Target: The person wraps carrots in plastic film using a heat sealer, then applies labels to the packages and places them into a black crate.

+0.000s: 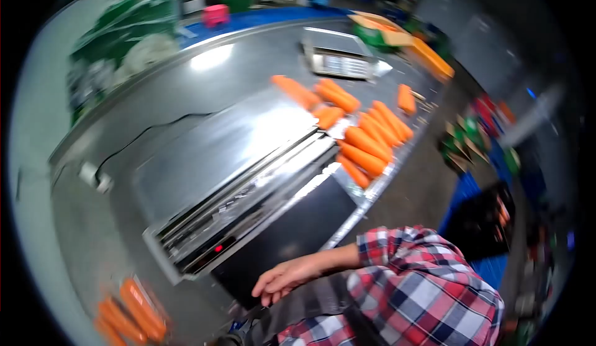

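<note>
My right hand (282, 280) hangs loosely in front of my body, fingers slightly bent, with nothing seen in it. It is near the black front panel (288, 240) of a long heat sealer (242, 200) with a red light on. My left hand is out of sight. Several carrots (127, 312), seemingly in clear plastic, lie blurred at the lower left. Beyond the sealer's far end is a pile of loose carrots (369, 144) along the table edge.
A digital scale (338, 54) stands on the metal table (205, 91) behind the carrots. A black cord (152, 124) runs to a white power strip (94, 177). An orange crate (433, 59) sits at the far corner. A dark crate (481, 222) stands at right.
</note>
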{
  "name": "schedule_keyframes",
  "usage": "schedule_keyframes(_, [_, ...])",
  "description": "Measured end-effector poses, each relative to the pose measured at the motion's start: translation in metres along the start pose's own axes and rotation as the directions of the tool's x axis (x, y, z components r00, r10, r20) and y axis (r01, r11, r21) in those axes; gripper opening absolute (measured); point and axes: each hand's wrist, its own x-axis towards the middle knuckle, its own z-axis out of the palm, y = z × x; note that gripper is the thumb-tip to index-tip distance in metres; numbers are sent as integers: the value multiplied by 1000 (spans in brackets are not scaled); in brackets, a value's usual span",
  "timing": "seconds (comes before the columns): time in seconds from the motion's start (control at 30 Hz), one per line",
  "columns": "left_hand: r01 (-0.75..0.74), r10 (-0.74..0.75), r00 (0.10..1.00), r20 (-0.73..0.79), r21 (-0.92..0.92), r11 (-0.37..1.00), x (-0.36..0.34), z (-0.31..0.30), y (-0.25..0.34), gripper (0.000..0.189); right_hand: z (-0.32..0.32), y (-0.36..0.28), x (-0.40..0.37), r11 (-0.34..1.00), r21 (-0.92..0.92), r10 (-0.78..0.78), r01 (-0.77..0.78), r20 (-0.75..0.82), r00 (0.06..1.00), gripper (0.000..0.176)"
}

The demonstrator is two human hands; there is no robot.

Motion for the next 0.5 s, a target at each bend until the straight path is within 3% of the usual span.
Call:
schedule_keyframes(0.03, [-13, 17, 1000, -16, 179, 984, 23, 5, -10, 48, 1, 3, -8, 996, 70, -48, 49, -27, 999, 36])
schedule_keyframes(0.13, [-30, 80, 995, -61, 580, 814, 47, 14, -10, 47, -15, -4, -45, 986, 14, -161, 165, -164, 973, 35])
schedule_keyframes(0.2, [-64, 159, 985, -71, 702, 710, 55, 26, 1, 47, -39, -1, -84, 964, -92, -264, 249, -226, 938, 36])
schedule_keyframes(0.23, [-96, 211, 976, -63, 741, 665, 54, 33, 13, 47, -48, 3, -109, 951, -86, -309, 298, -348, 885, 34])
schedule_keyframes(0.3, [-231, 335, 942, 20, 764, 603, 53, 55, 40, 46, -72, 17, -167, 856, -1, -405, 516, -622, 670, 32])
schedule_keyframes(0.33, [-330, 408, 909, 83, 741, 585, 49, 72, 59, 46, -100, 35, -197, 749, 44, -466, 662, -675, 572, 30])
schedule_keyframes(0.37, [-437, 471, 868, 156, 690, 578, 42, 93, 73, 46, -133, 61, -221, 588, -124, -563, 799, -772, 294, 26])
schedule_keyframes(0.43, [-647, 543, 761, 355, 487, 587, 9, 146, 109, 46, -147, 71, -272, 646, -287, -277, 707, -951, -133, 20])
schedule_keyframes(0.5, [-690, 462, 612, 642, 150, 708, -34, 217, 127, 45, -152, 68, -292, 708, -256, -182, 659, -967, -180, 20])
